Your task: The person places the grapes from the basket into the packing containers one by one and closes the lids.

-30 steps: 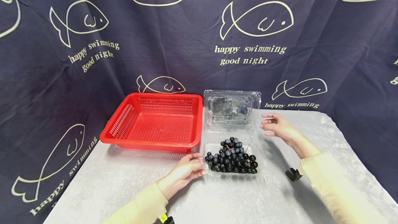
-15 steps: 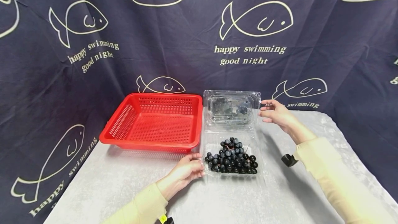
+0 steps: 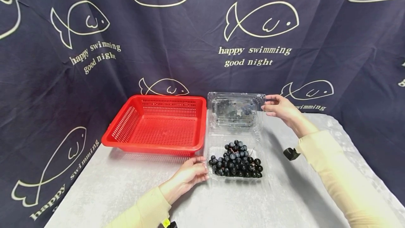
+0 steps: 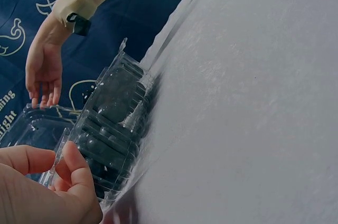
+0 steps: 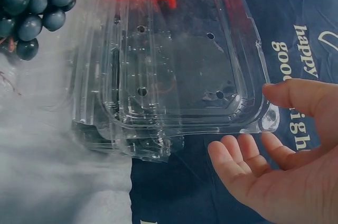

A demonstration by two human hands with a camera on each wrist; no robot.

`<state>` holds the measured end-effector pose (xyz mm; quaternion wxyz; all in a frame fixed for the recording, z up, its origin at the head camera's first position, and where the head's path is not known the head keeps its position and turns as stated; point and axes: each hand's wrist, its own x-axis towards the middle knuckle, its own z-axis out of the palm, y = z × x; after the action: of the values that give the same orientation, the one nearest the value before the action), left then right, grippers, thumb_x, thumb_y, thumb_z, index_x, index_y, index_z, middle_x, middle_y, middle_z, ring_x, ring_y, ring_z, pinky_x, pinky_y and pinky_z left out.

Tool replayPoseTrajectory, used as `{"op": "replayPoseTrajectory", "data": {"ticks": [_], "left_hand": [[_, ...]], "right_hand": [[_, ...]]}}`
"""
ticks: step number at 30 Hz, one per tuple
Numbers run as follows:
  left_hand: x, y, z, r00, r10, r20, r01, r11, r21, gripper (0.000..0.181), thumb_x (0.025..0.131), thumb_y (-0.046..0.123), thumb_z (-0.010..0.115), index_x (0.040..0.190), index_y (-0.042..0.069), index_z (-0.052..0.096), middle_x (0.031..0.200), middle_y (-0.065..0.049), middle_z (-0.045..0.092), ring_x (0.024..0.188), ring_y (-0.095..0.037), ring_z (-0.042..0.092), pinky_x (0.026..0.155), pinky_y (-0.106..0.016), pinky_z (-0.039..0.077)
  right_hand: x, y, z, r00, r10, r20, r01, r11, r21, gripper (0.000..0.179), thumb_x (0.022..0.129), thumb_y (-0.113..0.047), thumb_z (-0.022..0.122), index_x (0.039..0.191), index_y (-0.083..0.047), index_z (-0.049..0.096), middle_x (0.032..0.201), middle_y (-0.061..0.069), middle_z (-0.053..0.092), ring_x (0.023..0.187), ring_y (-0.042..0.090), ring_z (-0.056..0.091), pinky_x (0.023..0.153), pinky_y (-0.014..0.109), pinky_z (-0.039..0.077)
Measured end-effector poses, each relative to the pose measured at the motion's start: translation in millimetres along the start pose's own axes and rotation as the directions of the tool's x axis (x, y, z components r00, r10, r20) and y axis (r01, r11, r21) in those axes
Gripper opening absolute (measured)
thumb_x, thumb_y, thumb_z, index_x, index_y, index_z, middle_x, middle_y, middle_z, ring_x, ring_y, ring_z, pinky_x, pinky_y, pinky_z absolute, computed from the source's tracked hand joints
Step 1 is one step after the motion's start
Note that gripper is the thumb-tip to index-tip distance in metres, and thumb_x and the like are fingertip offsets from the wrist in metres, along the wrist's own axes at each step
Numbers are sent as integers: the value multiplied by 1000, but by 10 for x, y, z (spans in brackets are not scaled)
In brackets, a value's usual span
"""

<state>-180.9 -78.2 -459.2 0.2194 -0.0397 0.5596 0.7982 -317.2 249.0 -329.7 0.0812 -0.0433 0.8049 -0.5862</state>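
Note:
A clear plastic clamshell box (image 3: 264,180) stands on the table with its lid (image 3: 234,127) raised at the back. Dark grapes (image 3: 235,164) lie heaped in its base. My left hand (image 3: 188,175) is at the base's left side; in the left wrist view its thumb and finger pinch the rim. At the lid's upper right corner is my right hand (image 3: 281,109). The right wrist view shows that hand's thumb and forefinger (image 5: 277,150) on either side of the corner, the other fingers loosely bent below.
Left of the box stands a red perforated plastic basket (image 3: 105,141), close beside the lid. A dark fish-print curtain (image 3: 177,45) hangs behind the pale grey table (image 3: 240,207). Both wrists wear a small black device, the right one's (image 3: 290,154) showing beside the sleeve.
My right hand has moved up along the lid's right side to its top corner, and its fingers now meet the lid there. The left hand, box and basket have stayed put.

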Motion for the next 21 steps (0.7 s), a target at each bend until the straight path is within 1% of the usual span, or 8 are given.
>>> {"op": "replayPoseTrajectory", "data": {"ticks": [3, 5, 12, 15, 21], "left_hand": [[-3, 4, 8, 1000, 0, -1, 0, 1000, -4, 53, 75, -13, 52, 125, -9, 34, 79, -2, 49, 67, -13, 53, 67, -26, 52], [-4, 3, 11, 1000, -1, -3, 1, 1000, -5, 53, 75, -14, 52, 125, -9, 34, 79, -2, 49, 67, -13, 53, 67, -26, 52], [6, -4, 0, 1000, -2, -11, 2, 1000, -8, 53, 75, -13, 52, 125, -9, 34, 79, -2, 50, 67, -13, 53, 67, -26, 52], [12, -6, -3, 1000, -2, -10, 2, 1000, -7, 54, 75, -13, 52, 125, -9, 34, 80, -2, 50, 67, -13, 53, 67, -26, 52], [18, -9, -3, 1000, -4, -9, 4, 1000, -4, 53, 75, -13, 52, 125, -9, 34, 80, -2, 50, 67, -13, 53, 67, -26, 53]], "right_hand": [[28, -39, -11, 1000, -5, 9, 5, 1000, 5, 59, 93, -5, 52, 140, 11, 21, 91, -7, 55, 79, -5, 59, 78, 19, 52], [45, -63, -12, 1000, -4, 8, 4, 1000, 1, 58, 93, -5, 51, 140, 11, 21, 87, -10, 56, 77, -4, 59, 77, 19, 52], [99, -118, -2, 1000, -7, 10, 7, 1000, -19, 54, 92, -5, 49, 138, 9, 25, 84, -12, 58, 75, 1, 59, 79, 22, 52], [113, -135, -2, 1000, -9, 9, 9, 1000, -26, 51, 92, -5, 50, 136, 8, 29, 83, -13, 60, 73, 4, 59, 77, 22, 53], [138, -148, -16, 1000, -14, -8, 14, 999, -51, 38, 93, -9, 53, 126, 4, 39, 83, -15, 59, 73, 6, 56, 75, 22, 53]]}}
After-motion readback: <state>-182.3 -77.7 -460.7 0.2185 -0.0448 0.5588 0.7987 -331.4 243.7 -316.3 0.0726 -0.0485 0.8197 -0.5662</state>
